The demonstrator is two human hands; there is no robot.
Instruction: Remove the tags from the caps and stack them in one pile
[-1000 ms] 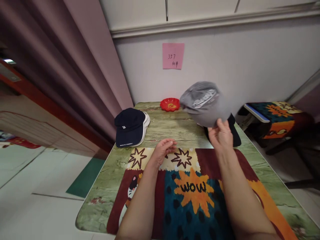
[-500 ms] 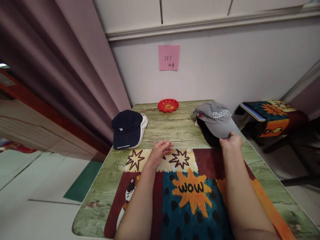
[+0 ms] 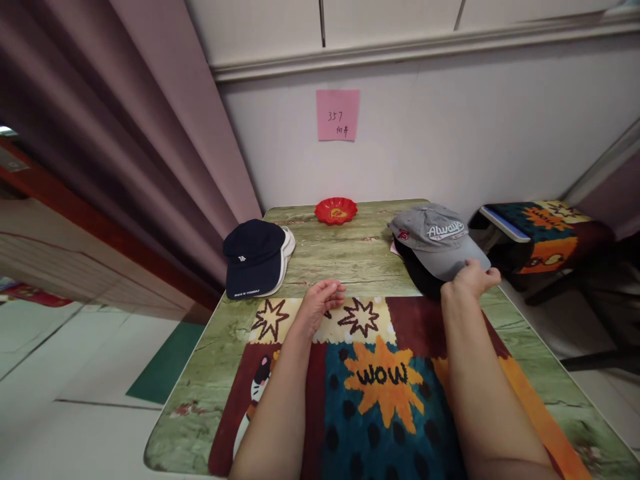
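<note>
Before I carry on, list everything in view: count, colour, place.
Grey cap: one, grey, table's right, over black cap
Black cap: one, black, mostly hidden beneath
Navy cap: one, navy, table's left
White headwear: count unclear, white, partly behind navy cap
Dish: one, red, far edge
Mat: one, multicoloured, near half
Table: one, green, centre
Note: one, pink, wall
Wall: one, whitish, behind
Curtain: one, mauve, left
Patterned cover: one, multicoloured, far right
Floor: one, pale with green patch, lower left
Left hand: one, bare, above mat
Right hand: one, bare, at grey brim, grip unclear
</note>
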